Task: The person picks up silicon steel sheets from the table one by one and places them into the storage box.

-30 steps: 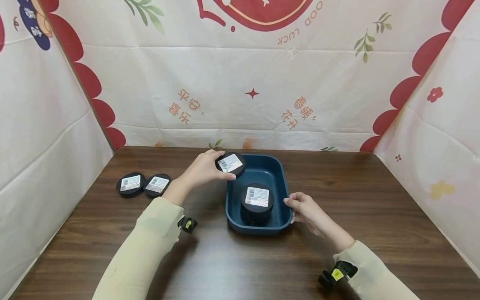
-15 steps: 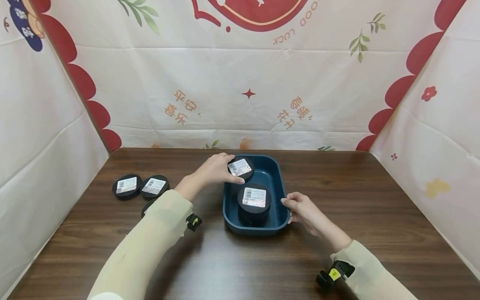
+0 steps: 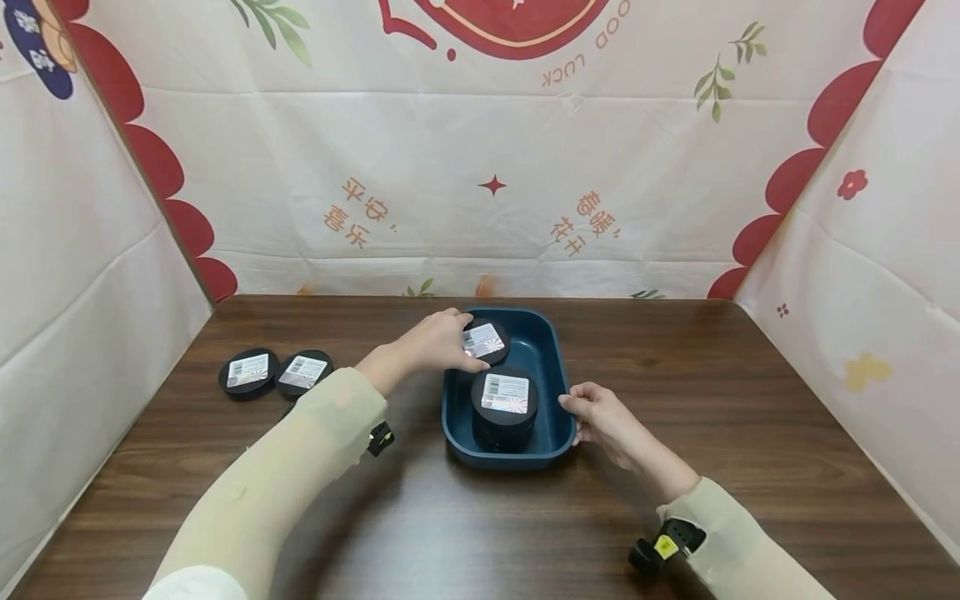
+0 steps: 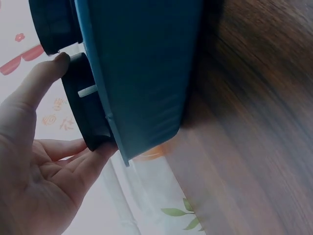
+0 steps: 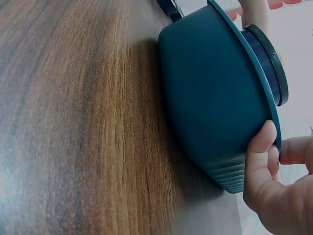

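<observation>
Two bare hands work at a blue tub [image 3: 542, 354] on a brown wooden table [image 3: 675, 358]. The left hand [image 3: 431, 343] pinches a round black disc [image 3: 486, 340], label up, its thumb and fingers clamped on the edge, at the tub's far left corner; whether the disc touches the tub's floor is hidden. The right hand [image 3: 606, 423] grips the tub's right rim. Just nearer stands a black stack [image 3: 504, 410], rising above the rim. The left thumb lies close to it, so a sideways slip could probably shift the stack; releasing early might drop the disc tilted against the wall.
</observation>
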A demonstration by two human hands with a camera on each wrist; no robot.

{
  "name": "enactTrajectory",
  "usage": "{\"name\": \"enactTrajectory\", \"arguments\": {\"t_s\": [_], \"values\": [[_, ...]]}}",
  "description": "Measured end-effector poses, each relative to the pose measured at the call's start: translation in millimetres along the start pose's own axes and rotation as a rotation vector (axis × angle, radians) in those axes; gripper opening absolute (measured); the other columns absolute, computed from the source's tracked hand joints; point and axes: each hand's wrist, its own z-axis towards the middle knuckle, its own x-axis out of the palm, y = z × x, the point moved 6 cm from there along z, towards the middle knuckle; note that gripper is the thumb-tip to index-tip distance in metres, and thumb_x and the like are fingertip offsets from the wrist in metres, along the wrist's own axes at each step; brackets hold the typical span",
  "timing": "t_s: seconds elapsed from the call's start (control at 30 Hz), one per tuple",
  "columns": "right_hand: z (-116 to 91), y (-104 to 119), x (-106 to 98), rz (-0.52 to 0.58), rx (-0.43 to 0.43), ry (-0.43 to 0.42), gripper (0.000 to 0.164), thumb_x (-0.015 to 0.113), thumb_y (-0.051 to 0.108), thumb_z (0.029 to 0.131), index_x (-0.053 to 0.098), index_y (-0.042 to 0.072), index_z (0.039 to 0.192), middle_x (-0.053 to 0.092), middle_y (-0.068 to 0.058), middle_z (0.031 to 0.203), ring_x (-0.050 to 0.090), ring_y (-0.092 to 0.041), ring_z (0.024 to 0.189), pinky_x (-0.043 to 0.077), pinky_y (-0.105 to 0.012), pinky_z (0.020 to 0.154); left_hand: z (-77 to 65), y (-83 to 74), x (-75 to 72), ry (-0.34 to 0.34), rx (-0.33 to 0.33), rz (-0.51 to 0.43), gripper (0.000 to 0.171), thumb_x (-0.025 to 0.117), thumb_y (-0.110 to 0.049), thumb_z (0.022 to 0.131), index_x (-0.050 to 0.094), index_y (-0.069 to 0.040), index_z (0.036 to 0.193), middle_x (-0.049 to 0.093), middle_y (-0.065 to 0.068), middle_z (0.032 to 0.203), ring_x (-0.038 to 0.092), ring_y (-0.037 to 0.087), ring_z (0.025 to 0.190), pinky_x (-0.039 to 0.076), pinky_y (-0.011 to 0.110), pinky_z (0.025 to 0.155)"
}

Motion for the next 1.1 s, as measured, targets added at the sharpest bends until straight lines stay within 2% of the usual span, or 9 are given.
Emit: {"name": "enactTrajectory", "arguments": {"t_s": [0.17,0.5,0.77,1.1], "values": [[-0.4,0.2,0.4,0.003,0.001,0.004,0.018,0.046,0.013,0.097,0.041,-0.004,0.102,0.044,-0.007,0.075,0.045,-0.014,0.059,0.047,-0.024,0.053,6.6,-1.3,4.1,0.025,0.021,0.021,0.085,0.071,-0.049,0.075,0.043,0.004,0.135,0.050,0.018,0.129,0.052,0.023,0.104,0.046,0.036,0.092],[-1.1,1.7,0.0,-0.001,0.003,0.004,0.020,0.047,0.014,0.098,0.041,-0.004,0.102,0.044,-0.007,0.075,0.045,-0.014,0.061,0.048,-0.025,0.054,19.2,-3.6,11.9,0.054,0.067,0.036,0.079,0.072,-0.044,0.077,0.044,0.003,0.135,0.054,0.016,0.123,0.052,0.021,0.100,0.047,0.032,0.087],[-0.4,3.0,0.8,0.000,0.001,0.008,0.019,0.047,0.014,0.098,0.041,-0.004,0.102,0.045,-0.008,0.076,0.046,-0.015,0.060,0.048,-0.024,0.054,21.5,-3.7,18.1,0.061,0.055,-0.008,0.075,0.071,-0.038,0.079,0.043,0.003,0.136,0.053,0.016,0.125,0.053,0.020,0.098,0.048,0.029,0.084],[-1.4,2.2,1.1,0.003,0.009,0.008,0.020,0.047,0.015,0.098,0.040,-0.003,0.103,0.044,-0.007,0.077,0.045,-0.014,0.061,0.048,-0.024,0.054,30.1,-3.0,26.7,0.094,0.068,0.043,0.073,0.072,-0.035,0.079,0.044,0.003,0.135,0.053,0.016,0.127,0.053,0.019,0.099,0.047,0.030,0.088]]}}
